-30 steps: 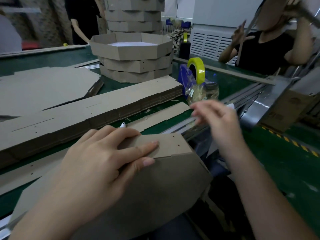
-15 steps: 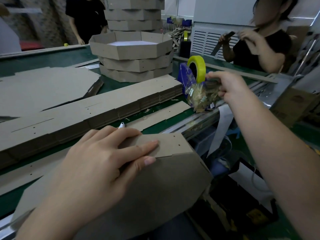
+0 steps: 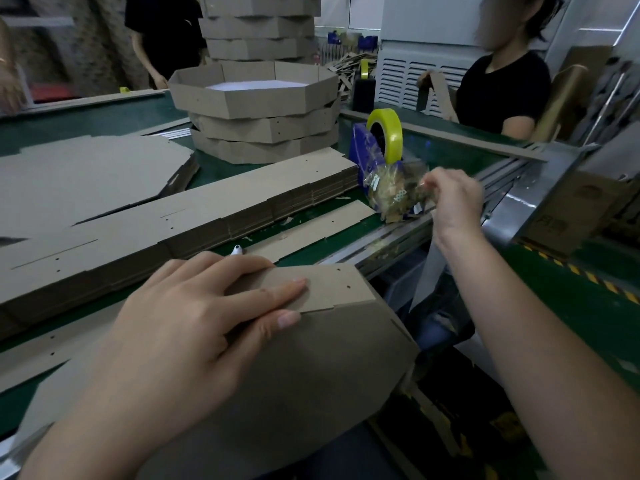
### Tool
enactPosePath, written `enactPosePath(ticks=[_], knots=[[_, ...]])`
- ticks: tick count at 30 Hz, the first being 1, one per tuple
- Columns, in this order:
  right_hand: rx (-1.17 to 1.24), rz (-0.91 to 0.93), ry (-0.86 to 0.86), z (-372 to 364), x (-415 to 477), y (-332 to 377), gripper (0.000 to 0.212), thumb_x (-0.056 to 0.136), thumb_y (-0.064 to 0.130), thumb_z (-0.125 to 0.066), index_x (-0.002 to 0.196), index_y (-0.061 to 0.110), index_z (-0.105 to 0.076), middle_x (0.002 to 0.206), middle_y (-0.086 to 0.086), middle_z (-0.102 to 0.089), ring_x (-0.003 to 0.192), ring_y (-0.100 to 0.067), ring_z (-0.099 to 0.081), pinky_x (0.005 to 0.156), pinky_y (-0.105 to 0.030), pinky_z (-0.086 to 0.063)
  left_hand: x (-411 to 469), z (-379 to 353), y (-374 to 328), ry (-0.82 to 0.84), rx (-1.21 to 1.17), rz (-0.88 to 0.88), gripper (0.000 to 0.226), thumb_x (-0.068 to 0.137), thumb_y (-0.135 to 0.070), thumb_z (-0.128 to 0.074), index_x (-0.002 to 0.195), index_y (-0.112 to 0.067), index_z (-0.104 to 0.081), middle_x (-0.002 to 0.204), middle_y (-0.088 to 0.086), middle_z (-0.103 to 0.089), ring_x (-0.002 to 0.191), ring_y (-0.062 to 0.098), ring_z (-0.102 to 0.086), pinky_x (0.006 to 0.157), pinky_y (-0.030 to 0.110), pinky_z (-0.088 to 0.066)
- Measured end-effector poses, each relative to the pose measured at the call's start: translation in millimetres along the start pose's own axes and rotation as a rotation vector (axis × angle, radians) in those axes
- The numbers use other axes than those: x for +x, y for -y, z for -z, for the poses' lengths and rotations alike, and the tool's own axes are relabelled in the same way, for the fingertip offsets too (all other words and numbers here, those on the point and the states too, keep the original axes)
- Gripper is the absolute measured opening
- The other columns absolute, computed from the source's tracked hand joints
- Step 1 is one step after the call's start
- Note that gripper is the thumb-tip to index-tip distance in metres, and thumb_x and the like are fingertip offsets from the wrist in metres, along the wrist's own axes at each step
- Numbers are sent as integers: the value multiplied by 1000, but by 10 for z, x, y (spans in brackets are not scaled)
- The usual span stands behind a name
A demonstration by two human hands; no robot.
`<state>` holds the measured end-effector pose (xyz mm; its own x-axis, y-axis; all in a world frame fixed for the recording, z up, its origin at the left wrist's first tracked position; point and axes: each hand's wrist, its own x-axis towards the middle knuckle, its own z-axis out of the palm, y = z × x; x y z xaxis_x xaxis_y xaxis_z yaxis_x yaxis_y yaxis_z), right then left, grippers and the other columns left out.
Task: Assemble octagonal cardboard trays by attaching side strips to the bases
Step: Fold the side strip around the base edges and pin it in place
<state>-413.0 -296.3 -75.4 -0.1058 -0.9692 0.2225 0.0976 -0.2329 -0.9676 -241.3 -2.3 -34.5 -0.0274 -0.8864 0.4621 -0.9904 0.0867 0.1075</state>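
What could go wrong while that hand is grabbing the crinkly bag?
1. Only the left hand presses the side strip onto the base, so the strip might slide out of line.
2. The base hangs over the edge of the table; if that hand lifts, it may tip off.
3. The right hand pinches the plastic bag near the table's edge, so a tug could spill its small pieces onto the floor.

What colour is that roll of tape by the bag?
Yellow: the tape roll sits on a blue dispenser, head view.
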Motion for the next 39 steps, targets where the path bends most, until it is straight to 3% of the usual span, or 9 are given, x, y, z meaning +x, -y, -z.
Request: enactPosePath(ticks=[2,5,10,16,22,28,32,36,39], knots=[[-376,84,-39,92,-34,-106,29,82,18,-67,55,23,-57,81,7,-51,81,-9,-47,80,-24,-32,-7,3,12,-5,-6,6,37,92,-52,-40,113,-40,-69,111,-9,-66,92,21,-63,69,37,-49],[-532,147,-94,175,-112,-153,16,84,20,-69,69,15,-69,96,0,-50,79,-5,-46,75,-13,-29,-1,-5,21,-16,-15,15,36,91,-52,-42,113,-41,-69,111,-11,-66,93,19,-62,68,39,-49],[-335,234,86,82,-601,154,4,84,21,-73,81,18,-73,84,5,-52,70,12,-49,67,-2,-36,20,-11,-18,-11,-28,12,35,90,-52,-44,111,-41,-69,110,-13,-65,91,19,-63,69,38,-50],[-86,403,356,67,-1682,655,13,86,22,-66,82,12,-74,74,-8,-63,68,-15,-57,59,-19,-43,27,0,-22,-36,-24,16,30,83,-55,-50,91,-34,-69,108,-17,-65,92,15,-63,68,36,-49],[167,11,421,-5,-2334,544,13,79,34,-70,73,24,-77,42,15,-50,41,3,-46,45,-5,-31,9,4,-9,-31,-4,12,31,78,-56,-52,91,-33,-68,109,-15,-65,93,17,-63,70,36,-49],[213,-267,310,-116,-2418,435,24,69,50,-80,65,27,-77,37,5,-43,37,-1,-37,42,-11,-30,-21,19,5,-28,-16,26,32,76,-54,-54,95,-33,-69,112,-14,-65,95,17,-63,71,39,-50],[217,-366,289,-129,-2415,442,39,51,59,-68,63,23,-77,37,3,-43,35,-1,-36,40,-10,-29,-23,29,-6,-7,-7,18,33,75,-53,-54,96,-32,-69,114,-13,-65,96,19,-63,71,39,-49],[234,-418,324,-97,-2401,449,42,51,56,-69,62,17,-76,36,1,-40,31,-4,-29,35,-11,-24,-34,57,-16,-9,-62,45,29,74,-54,-54,93,-33,-54,110,-15,-63,92,15,-58,72,36,-42],[223,-419,374,-51,-2398,440,44,51,58,-69,62,15,-75,35,0,-40,29,-5,-29,34,-12,-24,-45,84,-9,33,-32,-26,30,79,-50,-52,106,-37,-51,114,-15,-59,92,17,-58,72,36,-43]])
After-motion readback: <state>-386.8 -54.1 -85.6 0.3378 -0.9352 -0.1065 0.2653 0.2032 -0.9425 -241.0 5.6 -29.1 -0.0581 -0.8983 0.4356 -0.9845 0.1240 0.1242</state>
